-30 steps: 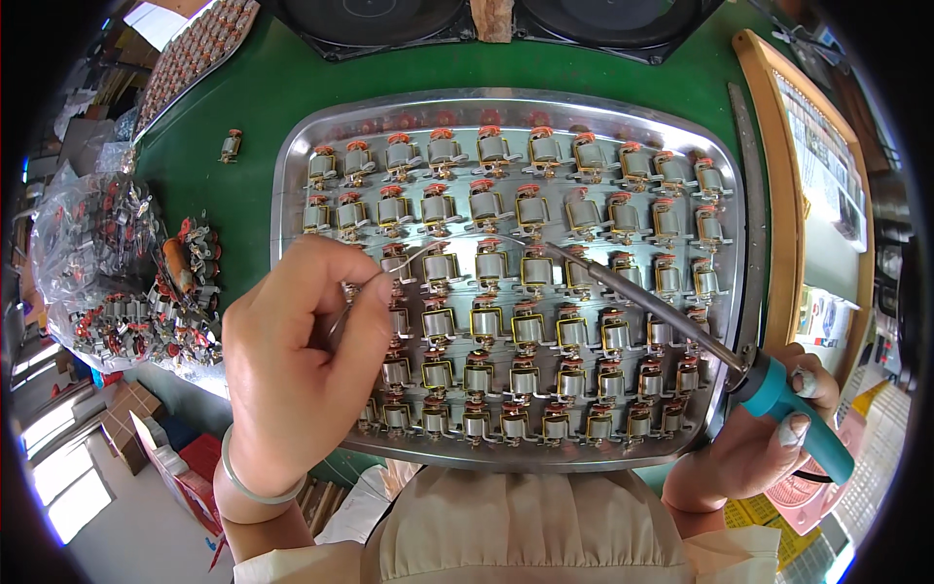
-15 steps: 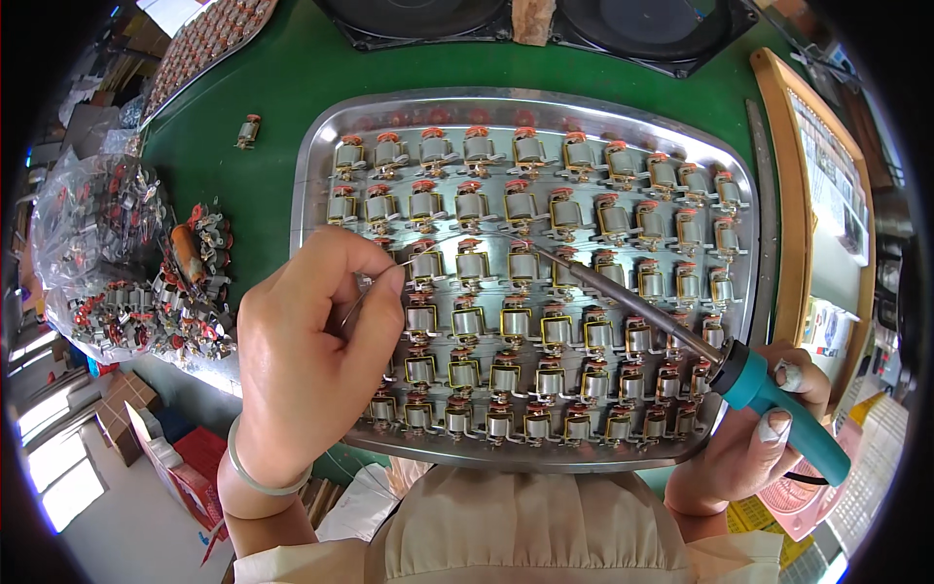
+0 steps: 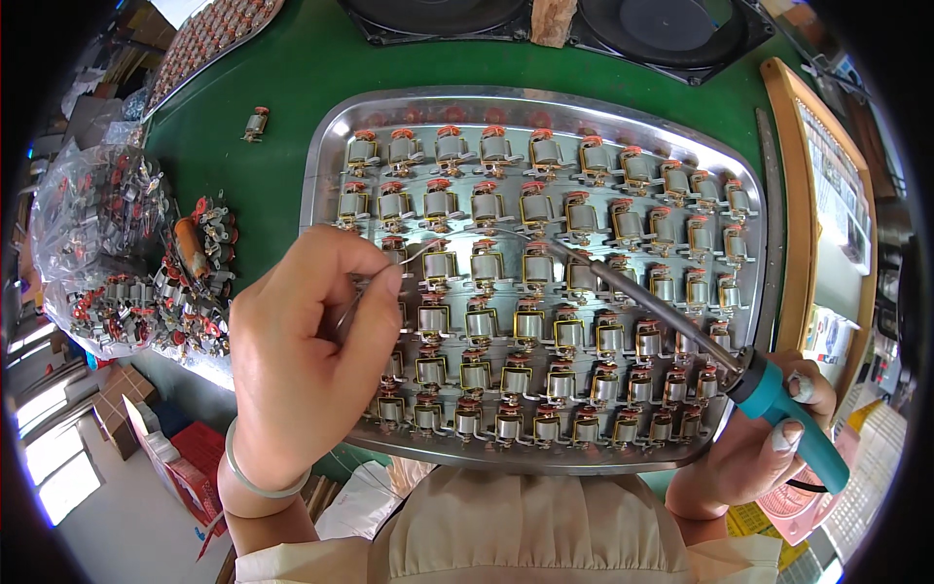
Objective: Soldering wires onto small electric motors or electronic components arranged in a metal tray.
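My left hand is over the left part of a metal tray, thumb and forefinger pinched on thin solder wire. The wire curves rightward over the third row of small electrical coils. My right hand grips a soldering iron by its teal handle, at the tray's lower right. Its long metal barrel slants up and left across the coils, and its tip is close to the wire's far end by a third-row coil. Whether tip and wire touch I cannot tell. Each coil has a red top and silvery body.
Left of the tray are a clear plastic bag of parts and a loose pile of parts. One single coil lies on the green tabletop. Black speakers stand at the back. A wooden frame borders the right side.
The tray and table sit slightly further right in the picture. The iron's tip has shifted slightly right with them. Both hands keep their holds on the wire and the iron.
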A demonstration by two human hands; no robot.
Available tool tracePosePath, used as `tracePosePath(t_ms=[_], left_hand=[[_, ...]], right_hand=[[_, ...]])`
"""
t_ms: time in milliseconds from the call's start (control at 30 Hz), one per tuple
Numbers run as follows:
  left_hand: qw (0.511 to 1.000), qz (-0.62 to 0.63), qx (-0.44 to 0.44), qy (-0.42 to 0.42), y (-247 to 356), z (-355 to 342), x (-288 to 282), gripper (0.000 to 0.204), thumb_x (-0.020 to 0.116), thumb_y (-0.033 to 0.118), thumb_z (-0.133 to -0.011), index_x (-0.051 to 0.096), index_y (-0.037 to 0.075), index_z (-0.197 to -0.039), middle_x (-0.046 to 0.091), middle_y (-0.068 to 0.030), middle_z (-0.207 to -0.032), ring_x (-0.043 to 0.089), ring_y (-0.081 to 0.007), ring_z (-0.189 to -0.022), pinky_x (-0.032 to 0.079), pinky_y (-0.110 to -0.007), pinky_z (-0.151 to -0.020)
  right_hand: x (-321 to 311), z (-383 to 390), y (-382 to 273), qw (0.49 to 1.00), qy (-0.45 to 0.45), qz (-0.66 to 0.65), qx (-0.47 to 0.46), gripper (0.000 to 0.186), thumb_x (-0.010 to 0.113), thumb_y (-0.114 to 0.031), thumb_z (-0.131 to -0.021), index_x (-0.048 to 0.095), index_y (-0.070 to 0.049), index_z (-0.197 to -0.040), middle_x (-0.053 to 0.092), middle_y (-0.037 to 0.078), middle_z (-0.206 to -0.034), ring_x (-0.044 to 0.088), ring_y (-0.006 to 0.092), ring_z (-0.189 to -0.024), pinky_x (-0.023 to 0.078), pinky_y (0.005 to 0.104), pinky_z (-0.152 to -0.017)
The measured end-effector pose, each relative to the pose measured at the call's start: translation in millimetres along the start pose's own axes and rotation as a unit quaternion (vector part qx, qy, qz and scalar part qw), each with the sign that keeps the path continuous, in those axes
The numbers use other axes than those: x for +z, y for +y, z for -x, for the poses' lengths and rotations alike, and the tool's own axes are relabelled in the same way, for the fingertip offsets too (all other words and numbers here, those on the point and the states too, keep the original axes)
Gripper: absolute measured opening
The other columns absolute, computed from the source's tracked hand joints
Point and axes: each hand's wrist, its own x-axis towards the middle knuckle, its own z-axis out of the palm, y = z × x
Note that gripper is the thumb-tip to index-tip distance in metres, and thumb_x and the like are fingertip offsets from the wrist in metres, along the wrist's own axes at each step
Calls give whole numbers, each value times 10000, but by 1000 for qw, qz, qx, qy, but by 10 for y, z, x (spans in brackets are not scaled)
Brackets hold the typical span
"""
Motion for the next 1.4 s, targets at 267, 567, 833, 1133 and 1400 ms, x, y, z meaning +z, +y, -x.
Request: tracePosePath(t_ms=[267, 567, 833, 1133, 1400], left_hand=[[998, 24, -59, 11, -109, 36, -81, 55, 564, 11, -698, 511, 20, -707, 357, -9, -456, 304, -67, -383, 239, -220, -368], [1000, -4, -27, -15, -158, 13, -91, 68, 566, 14, -696, 500, 23, -701, 363, -30, -452, 331, -107, -372, 264, -235, -368], [999, -3, -26, -19, -201, 40, -109, 69, 565, 10, -694, 497, 23, -699, 360, -35, -452, 336, -112, -372, 272, -239, -368], [998, 37, -49, 14, -265, 56, -188, 59, 564, 1, -691, 507, 13, -702, 355, -13, -453, 311, -75, -381, 247, -222, -369], [998, 10, -55, 12, -361, 56, -247, 55, 564, 21, -698, 510, 16, -701, 344, -11, -455, 305, -73, -383, 240, -223, -370]], right_hand=[[64, 68, -79, 1000, -28, 9, -11, 415, 611, -414, -695, 443, -54, -815, 435, 59, -662, 439, 172, -595, 367, 257, -534], [192, 84, -112, 999, -43, 26, 10, 444, 629, -431, -672, 439, -58, -821, 433, 62, -653, 437, 166, -597, 367, 266, -551], [247, 92, -113, 998, -51, 34, -2, 424, 604, -416, -694, 433, -51, -826, 434, 66, -653, 431, 162, -597, 354, 252, -556], [230, 92, -122, 999, -26, 10, -33, 416, 588, -421, -709, 445, -50, -832, 431, 49, -651, 440, 181, -609, 357, 265, -548], [352, 128, -179, 998, -51, 33, -7, 440, 613, -454, -681, 444, -70, -812, 426, 46, -643, 440, 173, -602, 361, 264, -548]])
